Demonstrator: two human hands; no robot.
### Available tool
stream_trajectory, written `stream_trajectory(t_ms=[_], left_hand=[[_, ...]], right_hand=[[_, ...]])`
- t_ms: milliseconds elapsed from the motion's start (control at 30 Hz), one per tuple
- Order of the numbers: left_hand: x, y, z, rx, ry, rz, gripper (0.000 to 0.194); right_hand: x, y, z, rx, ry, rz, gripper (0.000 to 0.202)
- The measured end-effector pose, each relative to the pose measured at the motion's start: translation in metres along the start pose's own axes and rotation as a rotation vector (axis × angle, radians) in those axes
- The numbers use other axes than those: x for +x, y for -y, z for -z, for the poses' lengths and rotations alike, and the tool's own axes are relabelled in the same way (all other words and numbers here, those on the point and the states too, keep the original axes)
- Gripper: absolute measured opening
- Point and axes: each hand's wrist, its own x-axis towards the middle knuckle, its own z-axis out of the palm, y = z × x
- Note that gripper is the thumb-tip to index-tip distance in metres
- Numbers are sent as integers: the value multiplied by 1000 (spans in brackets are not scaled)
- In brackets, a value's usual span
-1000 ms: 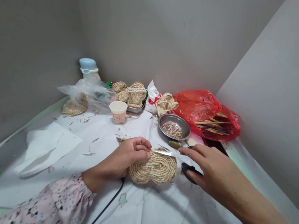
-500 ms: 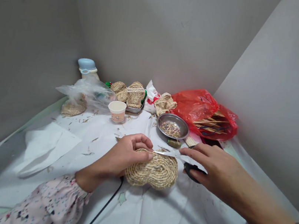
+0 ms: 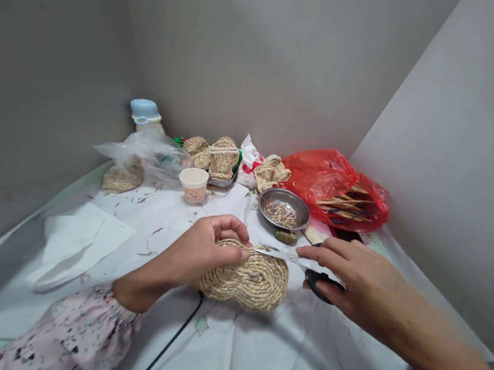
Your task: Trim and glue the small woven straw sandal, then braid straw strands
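My left hand grips the upper left edge of a woven straw piece, a coiled braid with two rounded lobes, thumb on top. In my right hand is a pair of scissors with black handles, fingers through the loops. The scissors' blades point left and lie along the top edge of the woven piece, their tips close to my left thumb. Whether the blades touch the straw I cannot tell.
Behind stand a metal bowl of straw clippings, a thread spool, a paper cup and a red plastic bag of straw. Left are folded white paper and a clear plastic bag. A black cable runs in front.
My left hand and the woven piece have shifted slightly left. The scissors stay at its top edge, and their blades look closer together.
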Motion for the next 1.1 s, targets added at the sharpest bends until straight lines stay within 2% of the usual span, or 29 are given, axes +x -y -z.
stream_trajectory(t_ms=[1100], left_hand=[[-3, -2, 3, -90, -6, -11, 26]], right_hand=[[-3, -7, -3, 27, -31, 24, 38]])
